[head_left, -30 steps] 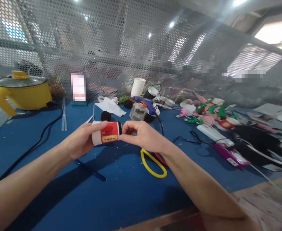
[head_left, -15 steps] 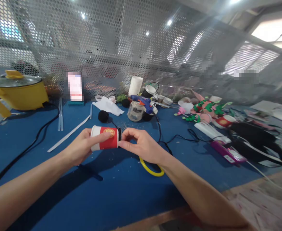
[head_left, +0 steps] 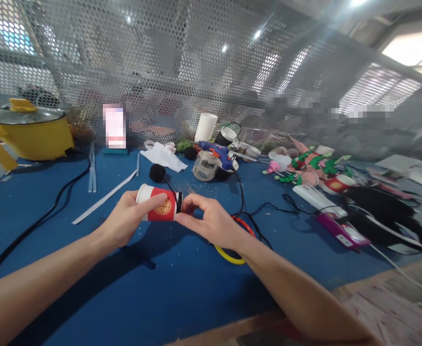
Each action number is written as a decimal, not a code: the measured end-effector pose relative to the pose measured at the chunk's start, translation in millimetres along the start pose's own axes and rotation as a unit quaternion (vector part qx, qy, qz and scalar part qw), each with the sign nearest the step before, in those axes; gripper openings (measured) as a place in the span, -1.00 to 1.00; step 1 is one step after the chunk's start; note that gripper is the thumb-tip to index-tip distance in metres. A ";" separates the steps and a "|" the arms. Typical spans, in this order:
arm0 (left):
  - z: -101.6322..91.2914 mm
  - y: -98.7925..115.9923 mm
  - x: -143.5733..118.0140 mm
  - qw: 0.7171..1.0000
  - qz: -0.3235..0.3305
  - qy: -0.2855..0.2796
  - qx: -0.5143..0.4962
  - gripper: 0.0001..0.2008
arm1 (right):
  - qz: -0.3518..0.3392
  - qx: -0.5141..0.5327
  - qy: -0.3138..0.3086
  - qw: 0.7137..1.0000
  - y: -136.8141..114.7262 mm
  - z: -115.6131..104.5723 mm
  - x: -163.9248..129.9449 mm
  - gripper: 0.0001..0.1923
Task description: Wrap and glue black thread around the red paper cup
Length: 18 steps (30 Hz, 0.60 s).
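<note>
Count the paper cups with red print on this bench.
2. One red paper cup lies sideways, held by the left hand and right hand; another sits among the craft pieces at right. More may be hidden there.

The scene was bright and evenly lit from ceiling lamps (head_left: 257, 34) and a glowing window (head_left: 413, 48) at upper right, which flared white across the mesh screen (head_left: 182, 72). Soft arm shadows fell on the blue table (head_left: 182, 288). Edges curved and stretched; far clutter looked soft, and several patches were pixelated.
</note>
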<state>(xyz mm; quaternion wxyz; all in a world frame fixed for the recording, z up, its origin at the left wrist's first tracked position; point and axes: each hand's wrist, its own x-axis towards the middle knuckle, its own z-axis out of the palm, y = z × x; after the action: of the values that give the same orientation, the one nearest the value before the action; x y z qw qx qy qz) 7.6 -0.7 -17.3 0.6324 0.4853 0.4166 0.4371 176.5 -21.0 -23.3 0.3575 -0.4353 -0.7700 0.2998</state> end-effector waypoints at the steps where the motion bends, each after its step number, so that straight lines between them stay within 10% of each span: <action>1: 0.2 -0.7 0.1 1.000 0.002 0.002 0.005 -0.91 | 0.000 -0.001 0.000 1.000 0.2 0.6 -0.2 -0.84; 18: -4.2 -10.6 1.3 0.999 0.000 -0.046 0.027 -0.83 | -0.025 -0.004 0.105 0.994 5.5 -5.4 4.1 -0.79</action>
<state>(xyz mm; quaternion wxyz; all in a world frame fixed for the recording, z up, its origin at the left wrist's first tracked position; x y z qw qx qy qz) 5.5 0.0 -28.5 0.6376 0.5218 0.3988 0.4026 181.9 -14.2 -23.3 0.4417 -0.4465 -0.7400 0.2406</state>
